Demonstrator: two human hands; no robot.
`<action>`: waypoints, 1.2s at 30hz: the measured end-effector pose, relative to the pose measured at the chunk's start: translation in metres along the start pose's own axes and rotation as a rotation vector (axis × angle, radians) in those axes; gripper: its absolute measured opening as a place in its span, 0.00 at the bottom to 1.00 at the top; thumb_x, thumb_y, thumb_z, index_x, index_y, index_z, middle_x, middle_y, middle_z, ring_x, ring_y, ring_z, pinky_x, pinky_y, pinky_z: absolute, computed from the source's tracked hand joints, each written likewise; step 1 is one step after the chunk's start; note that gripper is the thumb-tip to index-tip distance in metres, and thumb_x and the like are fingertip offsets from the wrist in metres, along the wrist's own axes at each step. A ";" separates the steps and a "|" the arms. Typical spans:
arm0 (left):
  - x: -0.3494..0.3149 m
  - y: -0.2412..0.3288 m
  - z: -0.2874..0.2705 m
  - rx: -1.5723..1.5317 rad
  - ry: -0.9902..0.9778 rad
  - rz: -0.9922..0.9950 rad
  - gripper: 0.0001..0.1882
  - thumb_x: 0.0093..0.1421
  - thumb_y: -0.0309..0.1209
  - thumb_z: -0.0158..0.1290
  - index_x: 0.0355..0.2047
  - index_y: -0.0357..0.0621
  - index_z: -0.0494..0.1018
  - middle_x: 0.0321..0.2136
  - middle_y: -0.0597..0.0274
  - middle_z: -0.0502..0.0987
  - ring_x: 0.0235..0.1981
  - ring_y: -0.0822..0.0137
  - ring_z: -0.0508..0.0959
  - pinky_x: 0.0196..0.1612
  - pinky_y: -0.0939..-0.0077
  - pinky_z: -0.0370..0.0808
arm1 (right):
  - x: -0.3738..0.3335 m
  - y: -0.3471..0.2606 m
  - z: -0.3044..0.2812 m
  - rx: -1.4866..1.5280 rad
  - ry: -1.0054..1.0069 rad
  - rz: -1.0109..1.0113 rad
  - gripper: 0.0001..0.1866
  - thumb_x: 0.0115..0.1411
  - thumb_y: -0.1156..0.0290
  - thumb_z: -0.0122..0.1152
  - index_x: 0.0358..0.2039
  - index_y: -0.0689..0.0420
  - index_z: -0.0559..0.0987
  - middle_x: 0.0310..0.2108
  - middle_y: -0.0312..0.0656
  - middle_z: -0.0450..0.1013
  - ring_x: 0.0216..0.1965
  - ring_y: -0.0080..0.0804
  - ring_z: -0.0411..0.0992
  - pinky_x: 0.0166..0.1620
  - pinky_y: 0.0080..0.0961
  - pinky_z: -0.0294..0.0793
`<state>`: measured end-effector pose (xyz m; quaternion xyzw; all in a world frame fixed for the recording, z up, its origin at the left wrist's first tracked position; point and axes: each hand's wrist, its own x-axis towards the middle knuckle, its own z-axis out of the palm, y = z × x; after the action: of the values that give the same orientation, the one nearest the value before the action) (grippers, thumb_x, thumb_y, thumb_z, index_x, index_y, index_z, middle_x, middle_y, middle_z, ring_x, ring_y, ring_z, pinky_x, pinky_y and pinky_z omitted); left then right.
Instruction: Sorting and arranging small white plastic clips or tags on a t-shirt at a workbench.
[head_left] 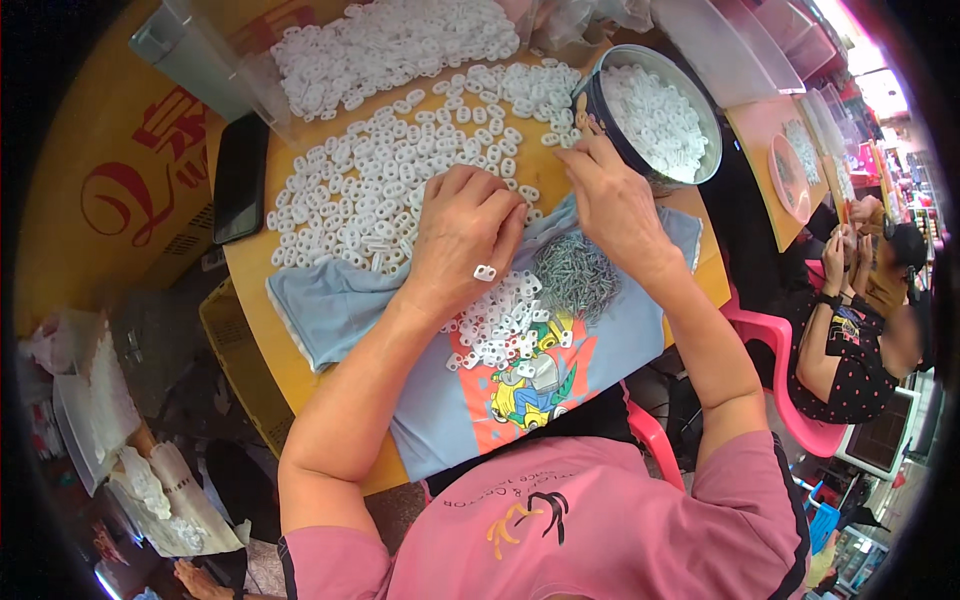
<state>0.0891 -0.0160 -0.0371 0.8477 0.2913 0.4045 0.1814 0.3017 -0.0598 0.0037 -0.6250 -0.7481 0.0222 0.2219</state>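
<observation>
My left hand (pixel 462 232) is closed, fingers curled down, at the near edge of a spread of small white oval plastic pieces with two holes (pixel 385 180). What it holds is hidden. One white piece (pixel 485 271) shows against the heel of this hand. My right hand (pixel 612 195) has its fingers bent together beside the round tin (pixel 592 110), and I cannot make out anything between them. White pieces (pixel 660 125) fill the tin. Between my forearms, a heap of small metal screws (pixel 578 278) and a smaller heap of white pieces (pixel 500 325) lie on a blue printed cloth (pixel 420 420).
A clear bin (pixel 400 50) heaped with white pieces stands at the back. A black phone (pixel 240 180) lies on the table's left edge. To the right are a pink chair (pixel 790 390), a seated person (pixel 850 340) and another table (pixel 760 150) with a pink basin (pixel 790 175).
</observation>
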 end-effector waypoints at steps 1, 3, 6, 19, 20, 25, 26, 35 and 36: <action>0.000 -0.001 0.000 -0.001 -0.004 0.001 0.03 0.58 0.28 0.62 0.32 0.42 0.80 0.35 0.60 0.80 0.44 0.55 0.77 0.50 0.55 0.72 | -0.004 -0.001 -0.002 -0.029 -0.025 0.019 0.17 0.67 0.80 0.57 0.55 0.61 0.79 0.47 0.52 0.75 0.46 0.58 0.78 0.47 0.46 0.79; -0.001 -0.002 0.001 0.002 0.015 0.010 0.04 0.58 0.27 0.62 0.33 0.42 0.80 0.35 0.60 0.80 0.43 0.54 0.78 0.50 0.55 0.72 | -0.006 0.000 -0.002 -0.057 -0.050 0.042 0.17 0.67 0.80 0.57 0.55 0.62 0.79 0.47 0.52 0.75 0.47 0.58 0.78 0.48 0.46 0.79; 0.000 -0.002 0.002 0.000 0.013 0.020 0.04 0.59 0.27 0.62 0.33 0.42 0.80 0.35 0.59 0.80 0.43 0.54 0.77 0.50 0.55 0.72 | 0.000 0.003 0.007 -0.097 -0.062 0.076 0.16 0.67 0.80 0.56 0.55 0.62 0.78 0.47 0.54 0.76 0.46 0.59 0.78 0.47 0.47 0.80; 0.000 -0.002 0.001 0.004 0.016 0.019 0.04 0.59 0.27 0.61 0.33 0.42 0.80 0.35 0.59 0.80 0.43 0.54 0.77 0.50 0.55 0.72 | 0.013 -0.013 0.014 -0.091 -0.017 -0.014 0.24 0.60 0.79 0.59 0.58 0.56 0.79 0.54 0.55 0.75 0.46 0.57 0.80 0.45 0.47 0.82; 0.000 -0.001 0.001 -0.002 0.014 0.018 0.04 0.59 0.27 0.61 0.33 0.42 0.80 0.35 0.59 0.80 0.43 0.54 0.77 0.50 0.55 0.72 | 0.013 -0.013 0.014 -0.112 0.020 0.049 0.24 0.61 0.79 0.59 0.59 0.56 0.79 0.57 0.54 0.74 0.48 0.56 0.80 0.46 0.46 0.82; 0.000 0.000 0.000 0.003 0.007 0.019 0.04 0.59 0.27 0.62 0.33 0.42 0.80 0.35 0.59 0.79 0.43 0.54 0.77 0.50 0.55 0.72 | 0.013 -0.010 0.015 -0.163 -0.008 0.090 0.23 0.62 0.80 0.59 0.59 0.57 0.79 0.59 0.54 0.74 0.51 0.59 0.79 0.49 0.46 0.81; -0.001 0.000 -0.001 0.006 0.008 0.020 0.04 0.58 0.27 0.62 0.33 0.42 0.80 0.35 0.59 0.79 0.43 0.54 0.77 0.50 0.55 0.72 | 0.012 -0.013 0.013 -0.117 -0.087 0.114 0.23 0.62 0.81 0.58 0.59 0.57 0.78 0.59 0.54 0.74 0.52 0.60 0.78 0.51 0.46 0.80; 0.000 -0.001 0.000 0.009 0.012 0.018 0.04 0.58 0.27 0.62 0.34 0.42 0.80 0.36 0.59 0.80 0.43 0.54 0.77 0.50 0.55 0.72 | -0.012 -0.019 0.002 -0.088 0.021 -0.026 0.24 0.61 0.83 0.57 0.59 0.60 0.78 0.61 0.57 0.72 0.63 0.58 0.68 0.64 0.47 0.71; 0.000 -0.001 0.001 0.005 0.011 0.019 0.04 0.58 0.27 0.62 0.34 0.42 0.80 0.36 0.59 0.80 0.43 0.54 0.77 0.50 0.55 0.72 | -0.014 -0.017 0.003 -0.089 0.022 -0.024 0.24 0.61 0.83 0.57 0.59 0.60 0.78 0.61 0.57 0.72 0.63 0.58 0.68 0.64 0.47 0.71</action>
<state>0.0894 -0.0151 -0.0378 0.8488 0.2849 0.4101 0.1739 0.2862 -0.0756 0.0022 -0.6256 -0.7531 -0.0205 0.2024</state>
